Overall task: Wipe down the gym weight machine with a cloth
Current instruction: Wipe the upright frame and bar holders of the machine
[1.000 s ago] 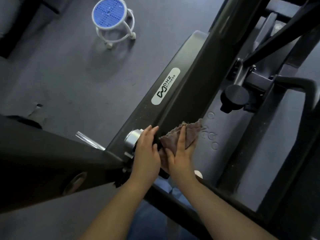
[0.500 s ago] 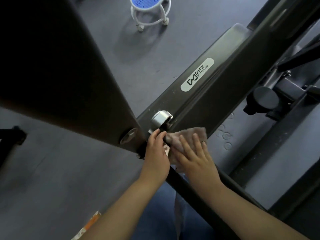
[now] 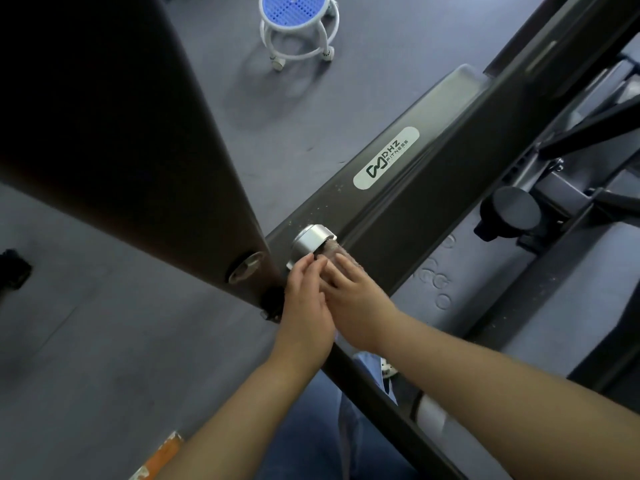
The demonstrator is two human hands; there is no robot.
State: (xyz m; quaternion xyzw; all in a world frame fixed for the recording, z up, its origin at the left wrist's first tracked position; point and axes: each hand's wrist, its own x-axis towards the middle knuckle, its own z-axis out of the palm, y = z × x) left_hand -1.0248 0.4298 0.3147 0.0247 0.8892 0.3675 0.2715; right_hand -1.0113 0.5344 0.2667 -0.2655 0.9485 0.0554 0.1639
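Stool [image 3: 296, 26] first: blue perforated seat, white ring frame on castors, parked on the grey floor [image 3: 104, 341] at the top centre of the frame. Across the upper left, a broad dark beam [image 3: 114, 133] loomed close to the camera and blocked much of that side, a round bolt head [image 3: 245, 266] near its lower end. At centre right a black knob [image 3: 512, 209] jutted from the frame. Running diagonally from centre to upper right was the weight machine [image 3: 433, 188], dark, flecked with pale specks, wearing a white PHZ Fitness label [image 3: 386, 157]. A silver cap [image 3: 311, 242] sat at its lower end. Both hands met there at centre frame. Left hand [image 3: 304, 306] lay with its fingertips at the cap. Right hand [image 3: 353, 296] pressed flat on the cloth [image 3: 330, 251], brownish and mostly hidden, probably bunched against the cap.
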